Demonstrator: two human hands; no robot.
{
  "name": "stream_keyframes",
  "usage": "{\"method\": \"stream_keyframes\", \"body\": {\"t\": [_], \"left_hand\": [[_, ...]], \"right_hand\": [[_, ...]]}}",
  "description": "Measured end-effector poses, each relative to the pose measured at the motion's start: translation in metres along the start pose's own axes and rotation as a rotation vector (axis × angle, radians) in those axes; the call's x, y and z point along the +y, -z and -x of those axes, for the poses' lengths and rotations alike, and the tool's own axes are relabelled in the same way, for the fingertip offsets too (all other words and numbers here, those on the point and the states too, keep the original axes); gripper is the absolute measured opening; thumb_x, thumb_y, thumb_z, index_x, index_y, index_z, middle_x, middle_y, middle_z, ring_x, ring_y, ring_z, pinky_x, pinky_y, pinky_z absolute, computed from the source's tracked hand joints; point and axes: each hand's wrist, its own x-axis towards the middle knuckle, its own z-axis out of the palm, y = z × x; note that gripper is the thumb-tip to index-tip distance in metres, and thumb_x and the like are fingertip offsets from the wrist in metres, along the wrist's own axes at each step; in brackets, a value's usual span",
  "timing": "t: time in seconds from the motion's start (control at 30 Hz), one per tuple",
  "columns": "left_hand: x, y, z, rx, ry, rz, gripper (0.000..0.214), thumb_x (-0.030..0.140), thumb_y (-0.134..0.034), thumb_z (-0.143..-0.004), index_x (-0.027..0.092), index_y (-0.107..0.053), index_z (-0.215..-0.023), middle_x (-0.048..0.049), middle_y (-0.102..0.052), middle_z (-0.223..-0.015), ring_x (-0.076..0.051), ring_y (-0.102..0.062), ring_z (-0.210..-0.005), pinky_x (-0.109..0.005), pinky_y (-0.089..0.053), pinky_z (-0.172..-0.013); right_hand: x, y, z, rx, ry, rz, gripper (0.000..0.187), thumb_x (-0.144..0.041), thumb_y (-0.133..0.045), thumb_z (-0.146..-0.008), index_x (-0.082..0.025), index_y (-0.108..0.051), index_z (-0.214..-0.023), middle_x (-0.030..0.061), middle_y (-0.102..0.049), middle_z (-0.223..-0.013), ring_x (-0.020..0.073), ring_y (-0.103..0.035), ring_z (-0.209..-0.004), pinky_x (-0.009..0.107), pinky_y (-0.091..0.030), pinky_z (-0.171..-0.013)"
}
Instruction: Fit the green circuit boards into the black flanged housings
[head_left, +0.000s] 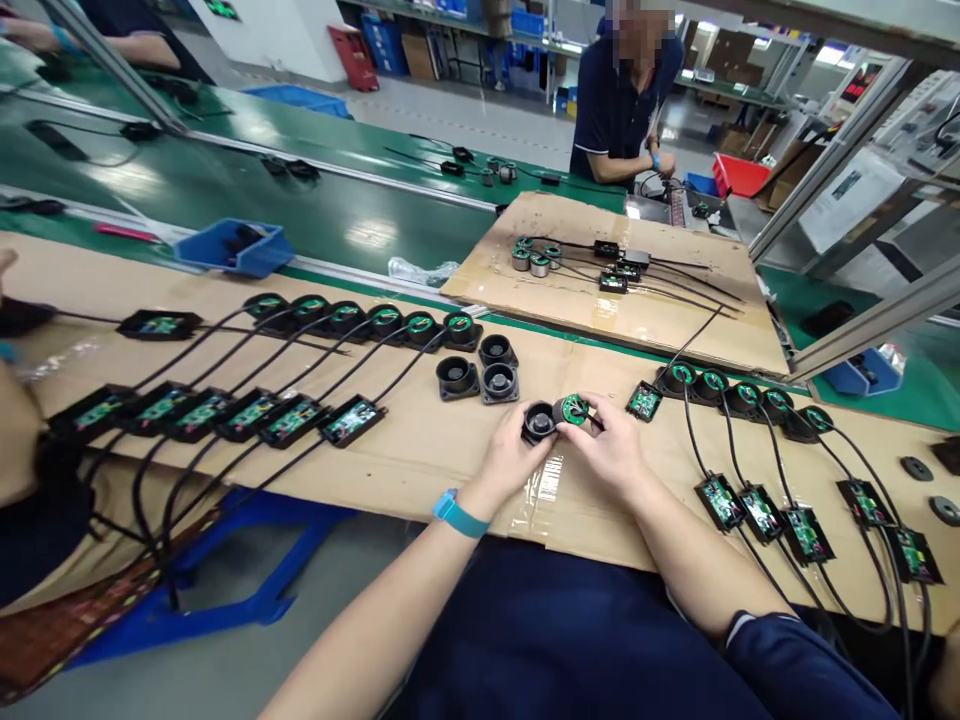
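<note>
Closed around a black round fan housing (538, 422) is my left hand (508, 462), which wears a teal wrist strap. My right hand (609, 446) grips a round motor part with a green circuit board (573, 408) and a dark cable. The two pieces are side by side at the housing's right rim, above the cardboard; whether they touch I cannot tell. Just beyond my left hand stand three black square-based housings (498, 381). To the right of my right hand lies a small black box with a circuit board (644, 400), with a cable running from it.
At left, a row of cabled round units (346, 318) joins open black boxes (352, 420); a similar row (743, 396) sits at right. Further motors (539, 265) lie on a cardboard sheet (510, 225). A blue bin (234, 250) is behind. Co-workers are at left and across.
</note>
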Motion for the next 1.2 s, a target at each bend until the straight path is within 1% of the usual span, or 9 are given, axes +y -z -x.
{"method": "stream_keyframes", "body": {"t": [0.17,0.27,0.33,0.4,0.5,0.7,0.9,1.1,1.2], "left_hand": [[0.000,0.001,0.002,0.067,-0.177,-0.063,0.049,0.022,-0.069,-0.087,0.019,-0.053,-0.133,-0.0141,-0.061,-0.131,-0.028,-0.056,-0.127,-0.049,-0.048,-0.112],[0.000,0.001,0.002,0.051,-0.214,-0.071,0.055,0.019,-0.069,-0.087,0.020,-0.049,-0.138,-0.0146,-0.058,-0.135,-0.028,-0.054,-0.130,-0.051,-0.047,-0.114],[0.000,0.001,0.003,0.041,-0.227,-0.081,0.057,0.017,-0.068,-0.086,0.021,-0.049,-0.139,-0.0149,-0.057,-0.136,-0.029,-0.054,-0.131,-0.052,-0.047,-0.114],[0.001,0.002,0.003,0.041,-0.240,-0.106,0.057,0.016,-0.068,-0.085,0.021,-0.050,-0.138,-0.0151,-0.057,-0.136,-0.030,-0.055,-0.130,-0.053,-0.048,-0.113],[0.002,0.002,0.003,0.044,-0.250,-0.137,0.055,0.015,-0.067,-0.084,0.021,-0.051,-0.137,-0.0156,-0.058,-0.135,-0.031,-0.055,-0.129,-0.053,-0.049,-0.112],[0.003,0.002,0.003,0.059,-0.286,-0.093,0.053,0.013,-0.064,-0.086,0.019,-0.050,-0.137,-0.0162,-0.057,-0.133,-0.029,-0.056,-0.128,-0.051,-0.049,-0.112],[0.004,0.002,0.003,0.060,-0.271,-0.062,0.052,0.006,-0.062,-0.082,0.018,-0.054,-0.133,-0.0156,-0.058,-0.131,-0.027,-0.057,-0.126,-0.048,-0.049,-0.112],[0.001,0.003,0.003,0.038,-0.205,-0.012,0.054,0.016,-0.072,-0.083,0.019,-0.053,-0.133,-0.0141,-0.060,-0.130,-0.027,-0.057,-0.126,-0.048,-0.049,-0.112],[-0.003,0.002,0.003,-0.014,-0.173,-0.019,0.056,0.021,-0.075,-0.083,0.020,-0.052,-0.134,-0.0135,-0.062,-0.129,-0.027,-0.059,-0.123,-0.048,-0.051,-0.110]], "right_hand": [[-0.001,-0.002,0.004,0.038,0.041,0.024,0.046,-0.044,-0.078,-0.082,-0.018,-0.069,-0.119,0.0088,-0.076,-0.107,0.0202,-0.070,-0.081,0.036,-0.060,-0.082],[-0.004,-0.006,0.008,0.040,0.057,0.054,0.045,-0.042,-0.078,-0.082,-0.017,-0.069,-0.118,0.0079,-0.076,-0.101,0.0157,-0.063,-0.064,0.033,-0.059,-0.071],[-0.006,-0.008,0.009,0.039,0.082,0.066,0.043,-0.040,-0.077,-0.082,-0.016,-0.069,-0.117,0.0087,-0.075,-0.101,0.0146,-0.061,-0.061,0.033,-0.059,-0.069],[-0.008,-0.010,0.011,0.044,0.115,0.087,0.041,-0.038,-0.077,-0.083,-0.016,-0.069,-0.117,0.0102,-0.075,-0.105,0.0161,-0.064,-0.065,0.034,-0.060,-0.074],[-0.011,-0.011,0.012,0.053,0.140,0.135,0.040,-0.040,-0.077,-0.084,-0.017,-0.069,-0.116,0.0112,-0.076,-0.106,0.0211,-0.071,-0.081,0.036,-0.061,-0.083],[-0.014,-0.018,0.017,0.036,0.152,0.196,0.041,-0.041,-0.076,-0.084,-0.017,-0.067,-0.117,0.0125,-0.074,-0.110,0.0260,-0.071,-0.099,0.041,-0.059,-0.093],[-0.018,-0.025,0.015,-0.075,0.084,0.211,0.034,-0.038,-0.077,-0.084,-0.019,-0.067,-0.111,0.0124,-0.066,-0.110,0.0256,-0.067,-0.102,0.041,-0.059,-0.094],[-0.006,-0.014,0.013,-0.180,0.132,0.172,0.050,-0.036,-0.078,-0.084,-0.020,-0.062,-0.129,0.0139,-0.063,-0.125,0.0279,-0.061,-0.120,0.046,-0.053,-0.107],[-0.002,-0.009,0.012,-0.275,0.110,0.197,0.046,-0.034,-0.073,-0.088,-0.020,-0.062,-0.131,0.0133,-0.064,-0.128,0.0260,-0.062,-0.120,0.042,-0.053,-0.106]]}}
